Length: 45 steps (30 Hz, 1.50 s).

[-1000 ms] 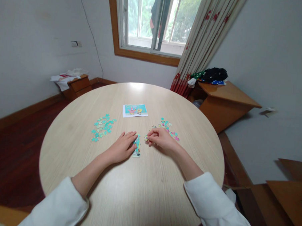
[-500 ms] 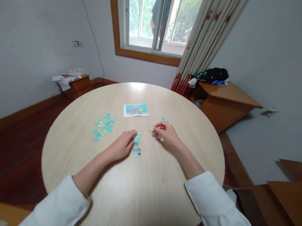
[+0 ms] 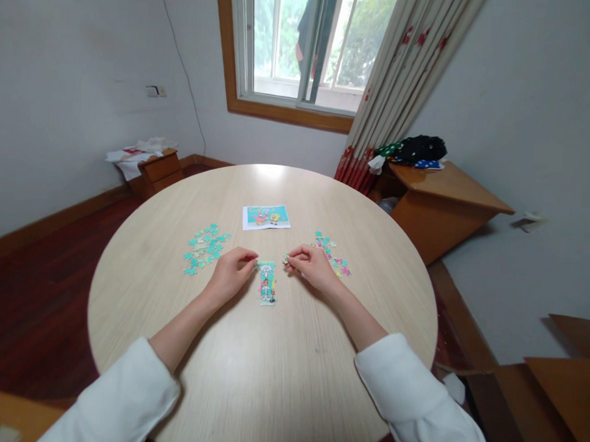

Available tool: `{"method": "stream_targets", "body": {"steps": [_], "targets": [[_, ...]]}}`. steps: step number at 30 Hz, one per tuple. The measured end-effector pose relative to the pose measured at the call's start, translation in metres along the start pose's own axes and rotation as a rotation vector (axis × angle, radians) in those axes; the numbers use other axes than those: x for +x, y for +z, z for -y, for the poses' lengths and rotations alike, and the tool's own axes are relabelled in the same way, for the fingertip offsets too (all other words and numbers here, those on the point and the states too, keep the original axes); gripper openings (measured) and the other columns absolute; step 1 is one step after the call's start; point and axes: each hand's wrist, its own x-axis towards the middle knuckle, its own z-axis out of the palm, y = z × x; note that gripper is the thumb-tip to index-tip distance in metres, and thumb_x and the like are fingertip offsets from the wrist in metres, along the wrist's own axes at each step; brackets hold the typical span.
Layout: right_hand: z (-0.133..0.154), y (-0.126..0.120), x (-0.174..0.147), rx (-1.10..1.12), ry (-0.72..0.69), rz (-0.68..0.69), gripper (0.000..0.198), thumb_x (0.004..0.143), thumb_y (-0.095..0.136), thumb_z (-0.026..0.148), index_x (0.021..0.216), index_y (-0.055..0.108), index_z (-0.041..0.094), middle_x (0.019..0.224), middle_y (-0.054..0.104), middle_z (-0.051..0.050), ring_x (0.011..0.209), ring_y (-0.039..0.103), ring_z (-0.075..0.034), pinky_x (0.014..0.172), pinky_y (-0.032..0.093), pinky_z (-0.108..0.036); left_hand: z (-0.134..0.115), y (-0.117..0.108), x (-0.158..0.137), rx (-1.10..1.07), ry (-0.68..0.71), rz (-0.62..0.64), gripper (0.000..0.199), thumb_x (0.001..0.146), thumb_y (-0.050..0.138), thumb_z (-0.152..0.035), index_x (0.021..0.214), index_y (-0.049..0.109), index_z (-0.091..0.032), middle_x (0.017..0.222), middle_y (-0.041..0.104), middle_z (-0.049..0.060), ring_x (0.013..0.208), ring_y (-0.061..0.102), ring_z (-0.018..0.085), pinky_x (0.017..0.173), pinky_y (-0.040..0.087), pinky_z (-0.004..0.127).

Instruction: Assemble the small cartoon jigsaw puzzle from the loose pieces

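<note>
Hands [image 3: 312, 267], 2; puzzle strip [image 3: 267, 285], 1

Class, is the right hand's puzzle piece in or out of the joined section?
Out: the right hand pinches the piece, and tabletop shows between it and the joined section.

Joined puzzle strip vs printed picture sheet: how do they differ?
Build: the joined puzzle strip looks made of small pieces; the printed picture sheet looks like one sheet.
Pose: the strip's long side runs toward the person; the sheet's runs crosswise.
Place: the strip is nearer the person, the sheet farther.
Shared: both lie on the table and show cartoon figures with teal.
</note>
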Motion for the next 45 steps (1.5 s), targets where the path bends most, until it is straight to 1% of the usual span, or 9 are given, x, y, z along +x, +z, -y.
{"method": "stream_targets", "body": {"steps": [9, 18, 26, 29, 32, 35, 38, 41, 45], "targets": [[0.004, 0.022, -0.010, 0.099, 0.051, 0.118, 0.026, 0.061, 0.073, 0.033, 0.070, 0.057, 0.015, 0.053, 0.064, 0.000, 0.050, 0.059, -0.012, 0.054, 0.046, -0.026, -0.014, 0.002, -0.006, -0.129, 0.039, 0.122, 0.031, 0.070, 0.067, -0.026, 0.098, 0.065, -0.014, 0.092, 0.070, 0.008, 0.079, 0.064, 0.017, 0.077, 0.051, 0.031], [0.005, 0.027, -0.013, 0.188, 0.070, 0.164, 0.032, 0.058, 0.076, 0.038, 0.070, 0.059, 0.014, 0.056, 0.066, -0.001, 0.051, 0.059, -0.011, 0.055, 0.044, -0.024, -0.016, 0.000, -0.007, -0.141, 0.082, 0.182, 0.026, 0.072, 0.066, -0.027, 0.094, 0.066, -0.014, 0.085, 0.070, 0.006, 0.076, 0.064, 0.016, 0.074, 0.051, 0.029], [0.004, 0.026, -0.010, 0.135, 0.055, 0.128, 0.031, 0.060, 0.073, 0.041, 0.071, 0.063, 0.013, 0.057, 0.065, -0.001, 0.049, 0.057, -0.010, 0.050, 0.042, -0.022, -0.022, -0.001, -0.008, -0.121, 0.075, 0.187, 0.026, 0.074, 0.064, -0.031, 0.094, 0.068, -0.016, 0.084, 0.070, 0.006, 0.074, 0.064, 0.017, 0.072, 0.051, 0.030], [0.003, 0.019, -0.006, 0.090, -0.002, 0.048, 0.029, 0.062, 0.070, 0.041, 0.074, 0.063, 0.014, 0.060, 0.065, -0.002, 0.051, 0.057, -0.011, 0.051, 0.044, -0.024, -0.021, -0.001, -0.007, -0.110, 0.051, 0.158, 0.027, 0.074, 0.063, -0.031, 0.095, 0.067, -0.016, 0.087, 0.070, 0.008, 0.074, 0.064, 0.017, 0.073, 0.052, 0.031], [0.002, 0.000, 0.001, -0.010, -0.079, -0.104, 0.024, 0.066, 0.066, 0.037, 0.076, 0.063, 0.015, 0.063, 0.063, -0.002, 0.055, 0.058, -0.013, 0.053, 0.046, -0.026, -0.015, -0.001, -0.005, -0.097, 0.018, 0.097, 0.028, 0.073, 0.062, -0.032, 0.095, 0.067, -0.016, 0.089, 0.070, 0.009, 0.073, 0.064, 0.017, 0.074, 0.052, 0.033], [0.000, -0.029, 0.009, -0.229, -0.183, -0.303, 0.019, 0.071, 0.058, 0.033, 0.077, 0.064, 0.015, 0.068, 0.064, -0.003, 0.060, 0.059, -0.014, 0.058, 0.046, -0.027, -0.007, -0.003, -0.002, -0.072, -0.013, 0.055, 0.028, 0.073, 0.062, -0.030, 0.096, 0.067, -0.015, 0.090, 0.070, 0.009, 0.075, 0.064, 0.018, 0.075, 0.052, 0.034], [-0.003, -0.057, 0.016, -0.488, -0.255, -0.439, 0.019, 0.074, 0.052, 0.026, 0.080, 0.067, 0.015, 0.077, 0.067, -0.006, 0.070, 0.059, -0.016, 0.069, 0.046, -0.030, -0.002, -0.004, 0.000, -0.067, -0.040, 0.040, 0.029, 0.072, 0.062, -0.031, 0.096, 0.066, -0.014, 0.090, 0.069, 0.010, 0.076, 0.064, 0.019, 0.075, 0.052, 0.035], [-0.009, -0.072, 0.019, -0.631, -0.231, -0.482, 0.021, 0.074, 0.050, 0.020, 0.082, 0.068, 0.013, 0.081, 0.068, -0.008, 0.073, 0.059, -0.017, 0.072, 0.045, -0.031, 0.001, -0.003, 0.000, -0.075, -0.043, 0.032, 0.029, 0.071, 0.063, -0.031, 0.094, 0.066, -0.014, 0.089, 0.069, 0.010, 0.077, 0.064, 0.019, 0.075, 0.052, 0.035], [-0.014, -0.072, 0.021, -0.686, -0.226, -0.473, 0.022, 0.075, 0.050, 0.018, 0.085, 0.068, 0.013, 0.084, 0.068, -0.009, 0.075, 0.059, -0.017, 0.073, 0.046, -0.031, 0.001, -0.002, 0.000, -0.081, -0.025, 0.024, 0.026, 0.070, 0.064, -0.031, 0.091, 0.066, -0.015, 0.087, 0.069, 0.008, 0.075, 0.063, 0.018, 0.073, 0.052, 0.035]]}}
